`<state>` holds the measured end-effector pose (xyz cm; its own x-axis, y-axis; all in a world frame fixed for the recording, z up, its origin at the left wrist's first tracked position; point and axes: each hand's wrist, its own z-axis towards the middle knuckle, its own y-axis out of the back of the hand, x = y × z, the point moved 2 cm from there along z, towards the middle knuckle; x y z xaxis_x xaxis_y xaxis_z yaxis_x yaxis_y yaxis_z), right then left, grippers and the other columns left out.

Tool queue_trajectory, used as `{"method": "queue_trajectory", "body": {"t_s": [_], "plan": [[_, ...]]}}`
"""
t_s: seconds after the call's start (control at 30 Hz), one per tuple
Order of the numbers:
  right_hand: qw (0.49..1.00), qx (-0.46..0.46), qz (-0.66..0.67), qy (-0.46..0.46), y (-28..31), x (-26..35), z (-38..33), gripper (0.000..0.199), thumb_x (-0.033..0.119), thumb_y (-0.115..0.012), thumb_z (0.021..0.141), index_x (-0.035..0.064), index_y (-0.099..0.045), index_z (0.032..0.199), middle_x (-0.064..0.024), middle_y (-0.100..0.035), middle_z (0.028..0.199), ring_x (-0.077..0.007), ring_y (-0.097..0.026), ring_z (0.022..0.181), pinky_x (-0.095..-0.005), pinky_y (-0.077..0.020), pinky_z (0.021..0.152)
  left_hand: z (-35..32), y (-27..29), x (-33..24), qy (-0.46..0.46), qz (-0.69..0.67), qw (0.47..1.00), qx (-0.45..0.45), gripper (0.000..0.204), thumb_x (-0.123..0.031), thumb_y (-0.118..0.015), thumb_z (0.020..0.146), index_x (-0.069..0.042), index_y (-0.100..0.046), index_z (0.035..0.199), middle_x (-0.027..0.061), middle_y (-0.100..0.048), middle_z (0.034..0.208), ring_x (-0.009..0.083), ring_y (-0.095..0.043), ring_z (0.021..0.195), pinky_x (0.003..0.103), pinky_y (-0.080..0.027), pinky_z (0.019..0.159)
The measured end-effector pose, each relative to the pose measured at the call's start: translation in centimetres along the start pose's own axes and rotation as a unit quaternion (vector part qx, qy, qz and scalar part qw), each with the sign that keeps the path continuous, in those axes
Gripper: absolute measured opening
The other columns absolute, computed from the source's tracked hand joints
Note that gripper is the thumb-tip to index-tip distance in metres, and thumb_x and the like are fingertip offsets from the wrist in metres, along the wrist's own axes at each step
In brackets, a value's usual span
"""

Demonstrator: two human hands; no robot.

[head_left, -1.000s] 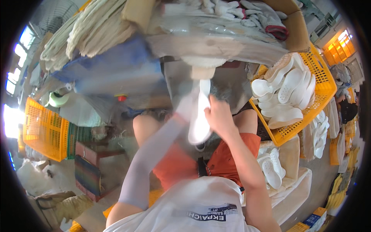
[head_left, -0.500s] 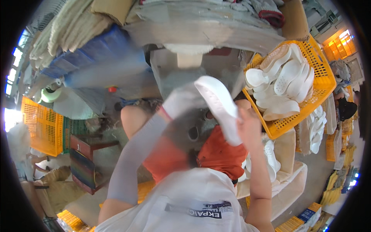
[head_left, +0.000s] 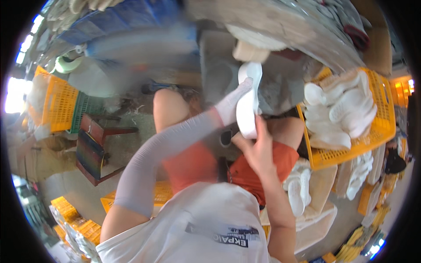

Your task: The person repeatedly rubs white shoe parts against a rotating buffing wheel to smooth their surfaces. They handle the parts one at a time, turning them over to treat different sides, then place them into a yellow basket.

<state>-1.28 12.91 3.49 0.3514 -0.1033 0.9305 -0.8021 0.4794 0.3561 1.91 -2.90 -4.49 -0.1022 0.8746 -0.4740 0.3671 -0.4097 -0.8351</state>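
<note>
A white shoe sole (head_left: 248, 103) stands on end in front of me, above my lap. My left hand (head_left: 231, 105), in a white glove with a grey sleeve, grips its left side. My right hand (head_left: 258, 147), bare, holds its lower end from below. The sole's top reaches a grey machine (head_left: 223, 65) with a pale block (head_left: 249, 51) over it. The picture is blurred.
An orange crate (head_left: 351, 149) heaped with white soles stands at my right. More white soles (head_left: 298, 188) lie in a pale box by my right thigh. At left are an orange crate (head_left: 55, 105), a green crate (head_left: 90, 107) and a small wooden stool (head_left: 98, 147).
The sole has swung from a tilt toward the right to upright and moved up toward the machine. Both hands stay on it. My head has shifted, so the view moved.
</note>
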Motion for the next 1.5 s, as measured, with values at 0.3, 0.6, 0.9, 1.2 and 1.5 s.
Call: {"method": "queue_trajectory", "body": {"t_s": [0.3,0.6,0.9,1.2,1.5], "plan": [[0.98,-0.186,-0.051,0.055,-2.5,1.4,11.3,0.031,0.012,-0.086,0.082,-0.003,-0.065,0.1,-0.0139,-0.071,0.082,-0.0241,-0.069,0.068,-0.0343,-0.0553,0.066,7.1,3.4,-5.0,-0.206,0.129,0.966,-0.085,0.054,-0.056,-0.042,0.107,-0.007,-0.063,0.117,0.0114,-0.07,0.098,0.0286,-0.071,0.088,0.046,-0.059,0.076],[0.965,-0.186,-0.149,0.109,-2.6,-3.9,10.7,0.032,0.019,-0.08,0.09,-0.002,-0.063,0.107,-0.0183,-0.072,0.087,-0.0301,-0.071,0.076,-0.0396,-0.0549,0.072,8.9,4.8,-2.4,-0.173,-0.035,0.966,-0.186,0.05,-0.05,-0.052,0.105,-0.003,-0.068,0.11,0.009,-0.072,0.099,0.0249,-0.069,0.088,0.04,-0.056,0.076],[0.999,-0.026,-0.034,-0.021,-1.1,-0.1,11.3,0.062,0.021,-0.084,0.084,-0.0041,-0.056,0.133,-0.0261,-0.073,0.109,-0.0364,-0.073,0.097,-0.0427,-0.0565,0.088,12.5,9.7,-1.7,-0.205,0.113,0.968,-0.093,0.037,-0.034,-0.047,0.105,-0.008,-0.064,0.125,0.0104,-0.069,0.118,0.0292,-0.067,0.106,0.044,-0.055,0.093],[0.968,-0.069,-0.238,0.04,-0.1,5.4,10.4,0.027,0.01,-0.074,0.087,-0.0039,-0.055,0.1,-0.0309,-0.066,0.079,-0.0514,-0.067,0.078,-0.0514,-0.0541,0.066,12.9,9.2,-3.2,-0.242,0.101,0.957,-0.123,0.033,-0.034,-0.046,0.111,-0.007,-0.064,0.115,0.0104,-0.068,0.096,0.0231,-0.068,0.088,0.04,-0.058,0.073],[0.954,-0.19,-0.199,0.12,-2.0,-3.1,11.8,0.025,0.014,-0.074,0.092,-0.0022,-0.057,0.101,-0.0247,-0.066,0.073,-0.0465,-0.068,0.071,-0.0499,-0.0528,0.061,10.4,5.1,-3.7,-0.295,0.206,0.914,-0.188,0.028,-0.033,-0.051,0.109,-0.008,-0.065,0.112,0.0072,-0.07,0.099,0.0212,-0.069,0.086,0.038,-0.058,0.073]]}}
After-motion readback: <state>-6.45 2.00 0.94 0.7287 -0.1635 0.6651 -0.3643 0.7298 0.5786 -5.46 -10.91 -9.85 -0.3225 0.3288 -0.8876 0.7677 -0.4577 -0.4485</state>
